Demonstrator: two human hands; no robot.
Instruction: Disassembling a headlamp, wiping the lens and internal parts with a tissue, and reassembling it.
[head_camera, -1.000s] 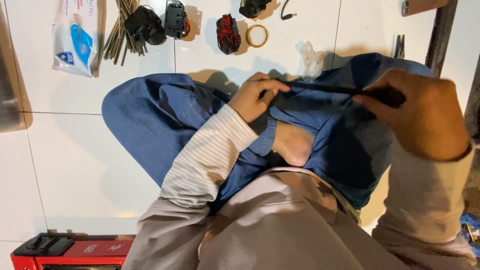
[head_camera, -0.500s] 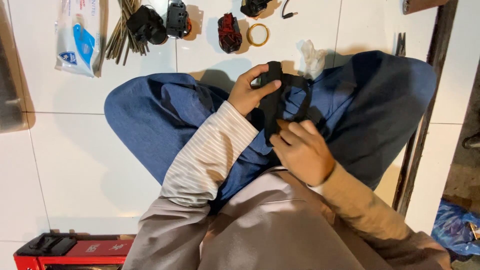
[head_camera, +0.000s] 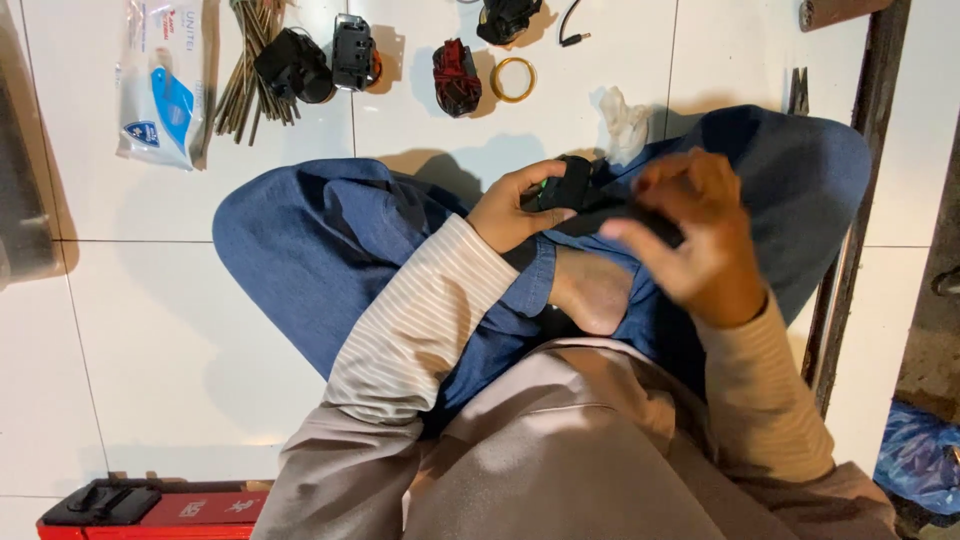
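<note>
- White tiled floor (head_camera: 150, 330): the largest surface. You sit cross-legged on it in blue denim trousers (head_camera: 330, 240), one bare foot (head_camera: 590, 290) tucked between your knees. Wide bare tile lies on your left; on your right a dark metal door track (head_camera: 850, 250) hems you in, just beside the knee.
- Change since half a second ago: your right hand (head_camera: 700, 235) was low over your lap, closed on the black part. It has now lifted and swung up and to your right, blurred with motion, fingers spread and loose. It overlaps the dark end of the part; I cannot tell whether it pinches anything. Judgement: you are shifting your grasp, so for this instant the part rests on the left hand alone.
- Small black plastic part with a green spot (head_camera: 565, 188): over your lap, above the bare foot, off the floor.
- Left hand (head_camera: 515, 205): unchanged in place; thumb and fingers (head_camera: 520, 180) curled and pinching the part at its left end.
- Top row, well apart from both hands: white and blue plastic packet (head_camera: 160, 85), bundle of thin brown sticks (head_camera: 250, 60), two black blocky components (head_camera: 315, 60), red and black component (head_camera: 455, 75), yellow ring (head_camera: 512, 78), crumpled white tissue (head_camera: 622, 120) touching the knee.
- Red case with black handle (head_camera: 150, 505): bottom edge, behind your left elbow.
</note>
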